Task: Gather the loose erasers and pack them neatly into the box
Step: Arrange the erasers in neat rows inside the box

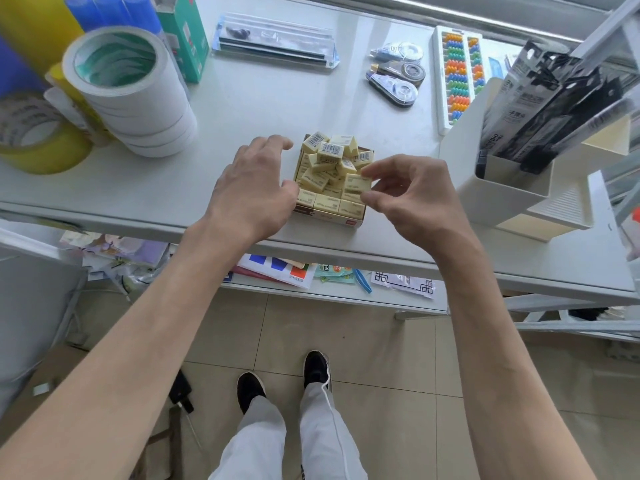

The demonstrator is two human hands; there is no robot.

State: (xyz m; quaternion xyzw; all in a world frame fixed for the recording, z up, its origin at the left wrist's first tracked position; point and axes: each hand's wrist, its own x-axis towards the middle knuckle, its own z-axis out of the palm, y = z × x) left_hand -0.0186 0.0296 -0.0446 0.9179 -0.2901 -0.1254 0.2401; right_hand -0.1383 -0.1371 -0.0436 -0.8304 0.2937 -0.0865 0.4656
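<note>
A small red-and-white box (pixel 332 218) sits near the front edge of the white table. Several pale yellow erasers (pixel 329 157) fill it; the front row lies flat and ordered, the ones behind are heaped and tilted. My left hand (pixel 254 188) rests against the box's left side, fingers spread, thumb touching an eraser at the front left corner. My right hand (pixel 412 199) hovers at the box's right side, thumb and forefinger pinching one yellow eraser (pixel 356 183) just above the packed row.
A stack of white tape rolls (pixel 135 95) and a yellow tape roll (pixel 38 140) stand at the left. Correction tapes (pixel 398 77) and an abacus (pixel 457 74) lie behind. A white organiser with black packets (pixel 512 174) stands close on the right.
</note>
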